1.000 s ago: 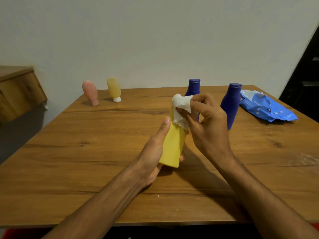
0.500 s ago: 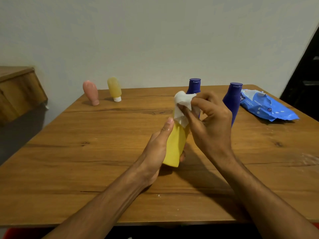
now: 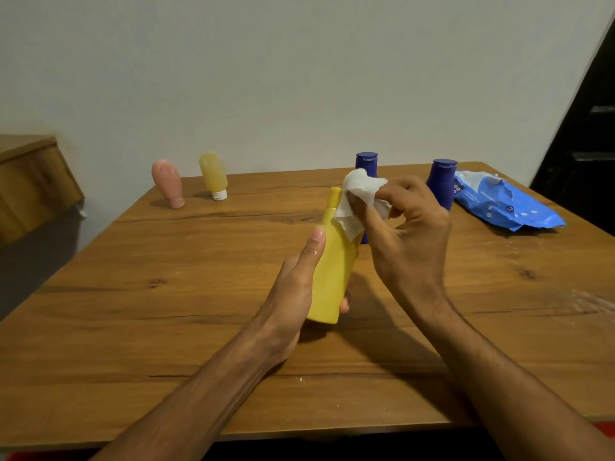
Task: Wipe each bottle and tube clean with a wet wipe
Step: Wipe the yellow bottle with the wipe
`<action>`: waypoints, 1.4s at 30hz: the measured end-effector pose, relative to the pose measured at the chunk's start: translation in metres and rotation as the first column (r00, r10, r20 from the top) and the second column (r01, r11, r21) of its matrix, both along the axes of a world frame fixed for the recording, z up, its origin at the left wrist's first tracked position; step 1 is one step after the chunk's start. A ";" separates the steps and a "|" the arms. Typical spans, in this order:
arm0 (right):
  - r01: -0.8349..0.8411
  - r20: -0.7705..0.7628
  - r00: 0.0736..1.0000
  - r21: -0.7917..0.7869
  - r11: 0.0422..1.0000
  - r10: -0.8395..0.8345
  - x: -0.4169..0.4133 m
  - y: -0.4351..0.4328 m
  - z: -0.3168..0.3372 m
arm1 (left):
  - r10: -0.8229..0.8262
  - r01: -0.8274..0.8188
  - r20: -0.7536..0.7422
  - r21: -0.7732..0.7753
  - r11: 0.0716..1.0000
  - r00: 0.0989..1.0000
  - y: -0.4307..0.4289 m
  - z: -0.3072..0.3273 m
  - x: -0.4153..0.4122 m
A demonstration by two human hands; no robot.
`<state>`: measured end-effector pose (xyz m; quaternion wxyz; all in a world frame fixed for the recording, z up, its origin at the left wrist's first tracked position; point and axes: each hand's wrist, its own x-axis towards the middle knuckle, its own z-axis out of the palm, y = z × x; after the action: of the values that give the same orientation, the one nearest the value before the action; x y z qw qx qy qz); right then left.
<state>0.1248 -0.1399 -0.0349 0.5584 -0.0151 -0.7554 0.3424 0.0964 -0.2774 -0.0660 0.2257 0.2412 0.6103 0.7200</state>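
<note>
My left hand [image 3: 293, 291] grips a yellow bottle [image 3: 332, 274] by its lower body, tilted above the middle of the wooden table [image 3: 166, 311]. My right hand [image 3: 406, 241] pinches a crumpled white wet wipe [image 3: 361, 201] against the bottle's neck and shoulder, just right of the yellow cap. Two dark blue bottles stand behind: one [image 3: 366, 161] mostly hidden by the wipe, the other [image 3: 442, 181] partly behind my right fingers. A pink tube [image 3: 167, 183] and a pale yellow tube [image 3: 214, 176] stand cap-down at the far left.
A blue wet wipe pack [image 3: 506, 204] lies at the far right of the table. A wooden shelf [image 3: 30, 184] juts from the wall on the left. A dark doorway [image 3: 585, 128] is at the right edge. The table's near edge runs under my forearms.
My right hand has shifted the wipe to the right across the bottle's top, uncovering the yellow cap. The bottle has tilted slightly; my left hand keeps its hold.
</note>
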 end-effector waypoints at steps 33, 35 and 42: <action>-0.135 0.062 0.989 -0.005 0.991 0.135 -0.001 -0.003 -0.004 | -0.086 0.005 0.221 0.344 0.939 0.972 -0.003 0.012 0.001; -0.138 0.069 0.988 0.001 0.990 0.138 0.000 -0.001 -0.003 | -0.082 0.006 0.211 0.338 0.941 0.974 -0.003 0.013 -0.001; -0.136 0.052 0.989 0.005 0.991 0.136 0.001 -0.001 -0.003 | -0.060 0.007 0.187 0.275 0.961 0.981 -0.005 0.011 -0.003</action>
<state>0.1256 -0.1414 -0.0377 0.5140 0.0300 -0.7704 0.3761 0.0938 -0.2820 -0.0548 0.2606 0.2093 0.4763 0.8133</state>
